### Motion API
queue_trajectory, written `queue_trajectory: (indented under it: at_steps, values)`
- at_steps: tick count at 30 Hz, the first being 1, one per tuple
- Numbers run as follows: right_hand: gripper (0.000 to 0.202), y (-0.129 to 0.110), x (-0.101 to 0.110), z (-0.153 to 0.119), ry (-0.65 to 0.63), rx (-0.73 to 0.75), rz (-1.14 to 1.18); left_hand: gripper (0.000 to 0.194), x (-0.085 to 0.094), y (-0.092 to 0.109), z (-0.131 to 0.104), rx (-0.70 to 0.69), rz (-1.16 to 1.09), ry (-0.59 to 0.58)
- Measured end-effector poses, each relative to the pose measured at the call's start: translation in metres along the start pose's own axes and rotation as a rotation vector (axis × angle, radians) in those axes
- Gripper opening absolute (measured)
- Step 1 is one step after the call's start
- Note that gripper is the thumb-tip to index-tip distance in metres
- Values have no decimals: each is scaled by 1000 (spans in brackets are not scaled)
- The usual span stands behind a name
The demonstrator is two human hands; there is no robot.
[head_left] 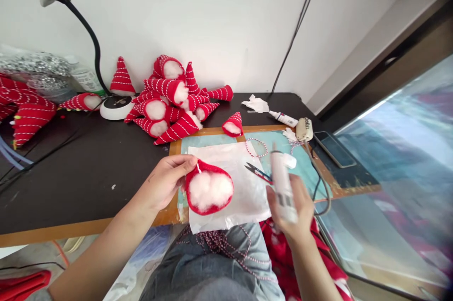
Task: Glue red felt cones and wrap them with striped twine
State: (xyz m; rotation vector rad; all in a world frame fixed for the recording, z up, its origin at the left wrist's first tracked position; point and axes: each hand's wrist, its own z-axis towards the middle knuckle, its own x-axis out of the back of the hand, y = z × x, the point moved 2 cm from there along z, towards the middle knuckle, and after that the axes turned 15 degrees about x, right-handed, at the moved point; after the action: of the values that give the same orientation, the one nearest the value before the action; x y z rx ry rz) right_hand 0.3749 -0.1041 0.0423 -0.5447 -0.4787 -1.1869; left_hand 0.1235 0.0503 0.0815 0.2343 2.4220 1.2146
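Observation:
My left hand point(170, 180) pinches the upper left rim of a red felt piece point(222, 206). Its open end faces me and shows white stuffing point(210, 190). On the right, my right hand point(295, 209) is wrapped round a white glue bottle point(283, 180), blurred and held with its nozzle up. Under both lies a white sheet point(247, 204). Small scissors point(259, 173) with dark blades rest on the sheet, left of the bottle. A loop of red and white cord point(256, 147) lies behind them.
Striped red stuffed cones point(170, 96) are piled at the back, with more point(33, 119) at far left. A lamp base point(116, 107), a white tube point(283, 118), a power strip point(304, 129) and a phone point(335, 149) stand or lie around. Cord point(219, 244) is heaped on my lap.

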Motion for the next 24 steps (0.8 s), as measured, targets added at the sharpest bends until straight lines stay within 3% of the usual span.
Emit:
queue_trajectory:
  at_steps: [2, 4, 8, 13, 24]
  values:
    - [10, -19, 16, 9, 72, -1, 110, 51, -3, -1, 0, -17, 10, -8]
    - [19, -42, 23, 16, 31, 51, 235, 50, -5, -3, 1, -29, 15, -7]
    - [36, -74, 12, 24, -78, 166, 362, 48, -9, -5, -1, -102, 29, 17]
    - [42, -77, -4, 30, -80, 194, 424, 40, -11, -7, -6, -161, 44, 0]
    - [45, -76, -7, 30, -130, 195, 338, 35, -14, -6, -6, -144, -11, -22]
